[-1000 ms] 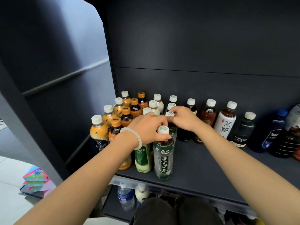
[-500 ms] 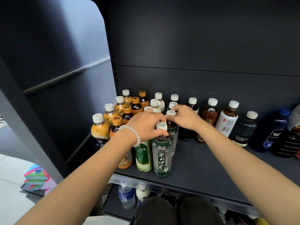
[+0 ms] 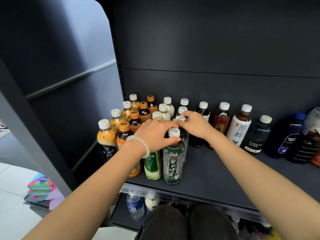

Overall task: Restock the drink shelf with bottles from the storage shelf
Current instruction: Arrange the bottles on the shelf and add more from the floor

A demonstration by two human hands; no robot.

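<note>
A dark shelf (image 3: 216, 172) holds rows of drink bottles at its left end. My left hand (image 3: 155, 134), with a white bead bracelet on the wrist, grips the neck of the front green jasmine tea bottle (image 3: 173, 163) just under its white cap. My right hand (image 3: 194, 125) pinches the cap of the green tea bottle (image 3: 185, 141) right behind it. A green-labelled milk tea bottle (image 3: 152, 166) stands against the left of the front bottle, its top hidden under my left hand.
Orange-capped and white-capped bottles (image 3: 131, 116) fill the shelf's left corner. Along the back wall stand dark tea bottles (image 3: 221, 118), a white tea bottle (image 3: 239, 127), a Forest Soda bottle (image 3: 258, 137) and large dark bottles (image 3: 287, 137). A lower shelf holds water bottles (image 3: 135, 205).
The front jasmine tea bottle has slid a little back and left, closer to the row, under my left hand. My right hand stays on the cap behind it.
</note>
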